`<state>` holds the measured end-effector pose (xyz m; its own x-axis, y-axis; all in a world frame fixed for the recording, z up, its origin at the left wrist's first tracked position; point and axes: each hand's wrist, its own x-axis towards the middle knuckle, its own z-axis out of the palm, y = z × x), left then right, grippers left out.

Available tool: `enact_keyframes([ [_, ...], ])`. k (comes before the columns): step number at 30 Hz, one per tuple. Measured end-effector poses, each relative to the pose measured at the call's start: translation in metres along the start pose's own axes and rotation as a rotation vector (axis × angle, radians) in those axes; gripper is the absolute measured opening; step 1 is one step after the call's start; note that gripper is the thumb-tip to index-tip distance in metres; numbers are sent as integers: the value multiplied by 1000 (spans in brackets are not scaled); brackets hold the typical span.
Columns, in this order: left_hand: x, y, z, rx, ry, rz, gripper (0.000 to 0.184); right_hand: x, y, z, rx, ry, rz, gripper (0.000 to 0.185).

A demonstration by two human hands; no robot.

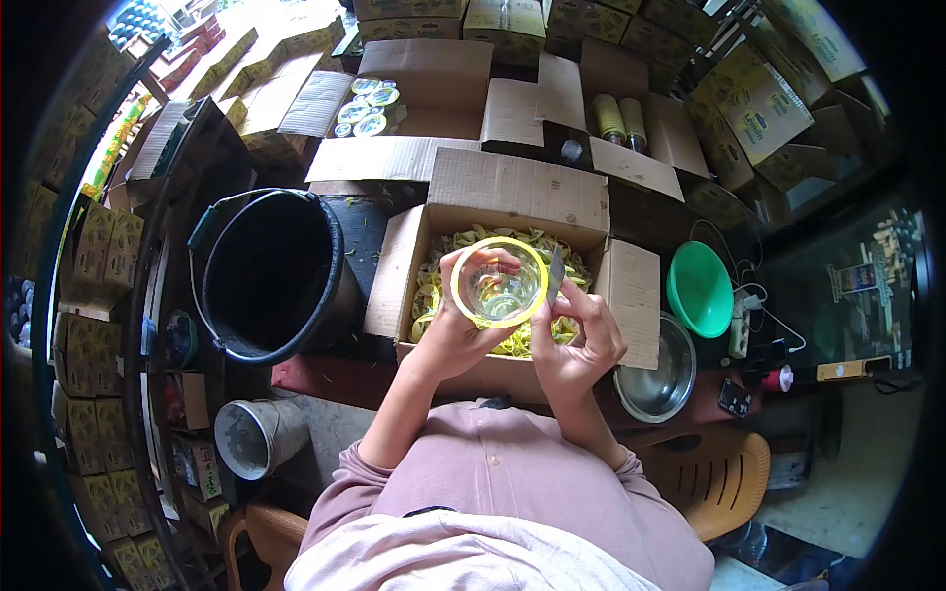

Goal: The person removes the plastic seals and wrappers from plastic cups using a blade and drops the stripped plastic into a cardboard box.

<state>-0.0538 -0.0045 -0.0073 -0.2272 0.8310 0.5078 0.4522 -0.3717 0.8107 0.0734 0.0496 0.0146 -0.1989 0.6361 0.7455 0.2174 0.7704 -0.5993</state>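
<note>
At the centre of the frame, the person's left hand (453, 330) is curled around a clear, round plastic-looking cup with a bright yellow rim (503, 294). The cup is held above the open box, its mouth turned toward the camera. Some fingers show within the rim's circle; whether they are inside the cup or seen through its wall cannot be told.

Just to the right, the right hand (579, 343) appears to pinch a thin, dark grey, flat piece (556, 270) between thumb and forefinger, the other fingers bent. The piece stands right beside the rim; whether it touches cannot be told.

Below both hands, an open brown cardboard box (520, 189) with its flaps folded out holds a heap of yellow-green shreds (434, 271).

Left of centre stands a large black bucket (347, 295) with a raised handle, and toward the lower left a smaller greyish-white bucket (264, 438) lies tilted. At right of centre are a round green plastic bowl (701, 290) and, just below it, a shiny round bowl (658, 372). In the upper middle, another open cardboard box (434, 94) holds small lidded tubs (371, 104); farther right, two yellowish bottles (610, 118) lie in a box.
</note>
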Motion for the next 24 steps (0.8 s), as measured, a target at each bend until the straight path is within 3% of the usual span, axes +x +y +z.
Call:
enact_keyframes([
  [4, -2, -3, 1, -87, 1, -30, 70, 1, 0, 1, 0, 7, 2, 37],
  [10, -1, -2, -4, 33, -60, -3, 74, 4, 1, 1, -51, 9, -6, 39],
  [24, -2, -9, 1, -331, -25, -39, 71, 1, 5, -5, 90, -12, 73, 32],
])
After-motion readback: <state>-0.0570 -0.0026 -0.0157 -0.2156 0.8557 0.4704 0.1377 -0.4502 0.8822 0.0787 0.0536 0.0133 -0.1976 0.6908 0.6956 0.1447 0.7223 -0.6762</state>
